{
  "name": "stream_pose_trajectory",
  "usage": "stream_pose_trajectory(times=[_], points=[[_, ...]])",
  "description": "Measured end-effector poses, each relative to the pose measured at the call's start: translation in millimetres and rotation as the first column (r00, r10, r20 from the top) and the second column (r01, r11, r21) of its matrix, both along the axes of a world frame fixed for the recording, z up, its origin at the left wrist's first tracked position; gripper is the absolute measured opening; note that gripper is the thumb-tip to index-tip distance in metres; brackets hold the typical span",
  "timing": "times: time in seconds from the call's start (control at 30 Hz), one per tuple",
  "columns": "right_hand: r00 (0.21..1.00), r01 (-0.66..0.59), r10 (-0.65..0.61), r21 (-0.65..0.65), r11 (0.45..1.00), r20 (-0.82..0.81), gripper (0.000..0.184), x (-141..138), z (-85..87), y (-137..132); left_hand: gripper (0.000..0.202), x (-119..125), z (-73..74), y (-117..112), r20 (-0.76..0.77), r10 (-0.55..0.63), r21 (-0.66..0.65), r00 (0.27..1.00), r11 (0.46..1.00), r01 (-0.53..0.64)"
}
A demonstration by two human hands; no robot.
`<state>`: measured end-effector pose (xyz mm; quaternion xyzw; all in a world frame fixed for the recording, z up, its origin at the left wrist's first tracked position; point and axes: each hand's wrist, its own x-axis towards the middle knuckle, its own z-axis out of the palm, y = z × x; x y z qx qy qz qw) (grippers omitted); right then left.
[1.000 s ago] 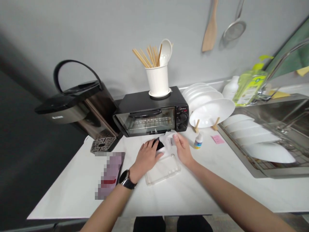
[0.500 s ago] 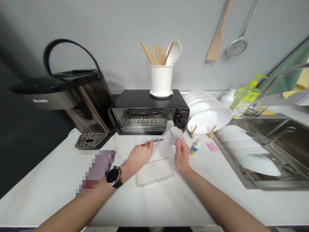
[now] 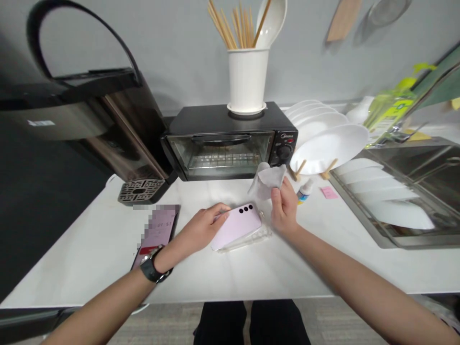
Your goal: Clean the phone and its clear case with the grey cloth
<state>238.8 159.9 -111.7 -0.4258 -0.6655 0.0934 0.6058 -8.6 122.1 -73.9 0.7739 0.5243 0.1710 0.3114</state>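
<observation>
Left hand [image 3: 203, 227] grasping one end of a lilac phone [image 3: 237, 227], camera side up, just below frame centre, clear case [image 3: 259, 235] partly hidden behind it on the tabletop [image 3: 201, 278], right hand [image 3: 285, 206] pinching a white cloth [image 3: 270, 179], right of centre

Even, diffuse light kept the white counter [image 3: 89, 249] bright, while the far left sank into near-black. Soft shadows lay on the grey wall [image 3: 179, 38]; a pale sheen touched the plates [image 3: 334, 146]. The lilac phone [image 3: 235, 226] showed fairly clearly — the soap bottle [image 3: 390, 115] and strainer [image 3: 390, 10] were blurred. Wide-angle stretch warped the tall black appliance [image 3: 97, 115], and coarse pixel blocks masked part of the lit-screen phone [image 3: 161, 225].
</observation>
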Motion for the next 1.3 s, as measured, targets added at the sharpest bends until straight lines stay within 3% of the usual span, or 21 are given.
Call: stream_pose_trajectory(times=[0.07,0.17,0.27,0.37,0.6,0.73,0.87,0.93,0.97,1.03,1.1,1.17,1.3], points=[[0.999,-0.031,0.031,0.012,0.999,0.009,0.045,-1,2.0,-1,0.037,0,-4.7,-5,-0.195,0.0,0.086,0.981,0.996,0.017],[0.998,-0.065,0.065,0.031,0.997,0.002,0.041,-3,4.4,-1,0.046,0,-2.7,-14,-0.454,-0.026,0.199,0.891,0.971,0.129],[0.997,-0.08,0.08,0.045,0.996,-0.011,0.04,-4,7.0,-3,0.067,0,4.0,-20,-0.557,-0.076,0.187,0.827,0.959,0.213],[0.996,-0.082,0.083,0.062,0.995,-0.014,0.04,-3,10.7,-4,0.091,-3,8.1,-22,-0.563,-0.156,0.159,0.812,0.943,0.292],[0.999,-0.026,0.023,0.066,0.997,0.043,0.055,-2,14.4,-1,0.067,-3,-2.0,-27,-0.503,-0.116,0.27,0.857,0.921,0.283],[0.995,0.063,-0.069,0.084,0.994,0.076,0.056,3,14.2,4,0.084,1,-12.1,-36,-0.465,-0.067,0.336,0.883,0.909,0.245],[0.974,0.072,-0.104,0.16,0.985,0.202,0.058,15,28.2,4,0.096,3,-19.4,-47,-0.439,-0.081,0.352,0.895,0.901,0.254],[0.922,-0.015,-0.051,0.168,0.986,0.385,0.059,19,36.8,1,0.093,4,-22.1,-48,-0.422,-0.081,0.379,0.903,0.889,0.258],[0.856,-0.074,-0.022,0.164,0.984,0.516,0.055,19,39.1,-2,0.092,5,-23.3,-47,-0.419,-0.07,0.4,0.905,0.881,0.254],[0.648,-0.189,0.009,0.149,0.971,0.761,0.043,19,37.1,-8,0.097,6,-25.2,-44,-0.414,-0.036,0.441,0.91,0.866,0.235],[0.473,-0.272,0.009,0.136,0.953,0.881,0.04,18,26.5,-14,0.108,7,-26.7,-39,-0.392,-0.009,0.46,0.92,0.864,0.205],[0.427,-0.298,0.055,0.083,0.951,0.903,0.046,17,12.3,-20,0.119,9,-27.9,-36,-0.357,-0.008,0.462,0.934,0.868,0.183],[0.431,-0.293,0.204,-0.078,0.953,0.879,0.069,11,-3.9,-36,0.128,14,-30.3,-36,-0.294,-0.03,0.445,0.955,0.88,0.165]])
